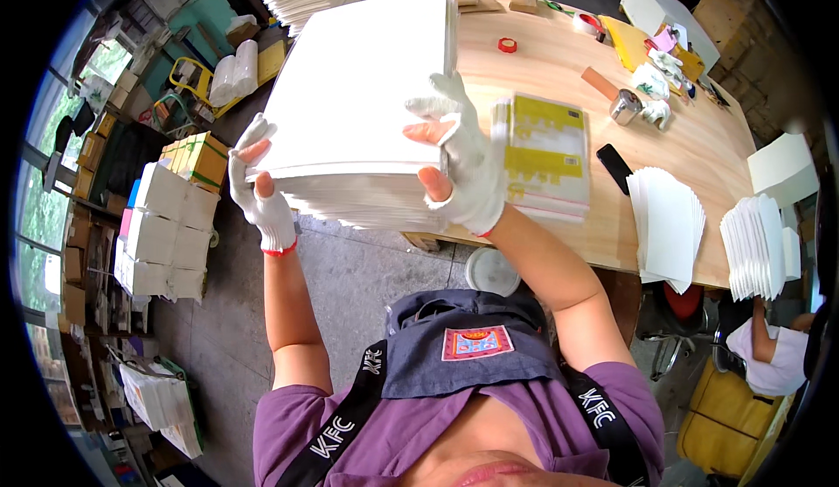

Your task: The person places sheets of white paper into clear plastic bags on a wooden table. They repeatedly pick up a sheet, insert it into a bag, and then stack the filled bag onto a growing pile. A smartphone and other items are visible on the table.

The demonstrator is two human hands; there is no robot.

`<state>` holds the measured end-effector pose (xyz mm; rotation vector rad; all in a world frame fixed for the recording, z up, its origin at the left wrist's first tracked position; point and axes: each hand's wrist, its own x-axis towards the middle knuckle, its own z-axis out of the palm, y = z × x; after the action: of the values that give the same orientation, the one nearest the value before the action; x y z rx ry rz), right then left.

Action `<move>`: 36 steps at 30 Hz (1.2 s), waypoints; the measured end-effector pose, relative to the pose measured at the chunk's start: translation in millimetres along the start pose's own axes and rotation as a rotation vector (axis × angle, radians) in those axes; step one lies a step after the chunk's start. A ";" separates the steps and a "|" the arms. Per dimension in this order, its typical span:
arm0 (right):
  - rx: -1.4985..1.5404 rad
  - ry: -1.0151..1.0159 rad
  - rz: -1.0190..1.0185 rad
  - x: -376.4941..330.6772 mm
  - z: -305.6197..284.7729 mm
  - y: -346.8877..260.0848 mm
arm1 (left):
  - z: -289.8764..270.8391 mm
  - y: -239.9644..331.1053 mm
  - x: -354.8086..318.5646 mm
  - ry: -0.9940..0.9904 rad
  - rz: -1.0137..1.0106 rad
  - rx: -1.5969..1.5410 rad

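A tall stack of white sheets point(367, 85) rises in front of me at the table's near left edge. Its top layer juts slightly past the layers below. My left hand point(260, 191), in a white glove with bare fingertips, has the near left corner between fingers and thumb. On the near right corner lies my right hand point(468, 159), gloved alike; its fingers are spread over the top, with the thumb against the front edge. How many sheets the left hand grips cannot be made out.
Right of the stack, the wooden table point(542, 59) bears plastic-wrapped yellow-green printed packs point(546, 150), a black phone point(614, 169), a metal cup point(626, 107) and fanned white sheets point(664, 225). A lidded bucket point(492, 271) stands below. Another person's arm point(765, 338) shows at far right.
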<state>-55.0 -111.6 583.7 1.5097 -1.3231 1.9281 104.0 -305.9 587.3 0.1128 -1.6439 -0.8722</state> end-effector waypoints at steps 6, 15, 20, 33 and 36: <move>-0.015 0.013 -0.051 -0.5 2.5 8.6 | -0.3 -3.9 -0.2 0.008 0.014 0.003; -0.083 -0.010 0.164 -26.5 -66.9 -29.4 | -6.8 -20.7 -13.3 0.216 -0.068 -0.308; -0.339 0.238 0.870 -165.3 -173.4 -25.6 | -19.8 -55.8 -127.2 0.250 -0.339 -0.122; -0.072 1.152 1.479 -301.8 -426.6 -39.8 | 195.0 -8.1 -278.9 -1.204 0.216 0.144; -0.146 1.180 1.453 -301.2 -430.0 -31.4 | 243.2 -15.0 -278.7 -1.233 0.317 0.303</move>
<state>-162.5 337.2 331.6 -1.0827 -1.8235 2.4509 -36.5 -57.3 351.7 -0.5774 -2.8229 -0.4053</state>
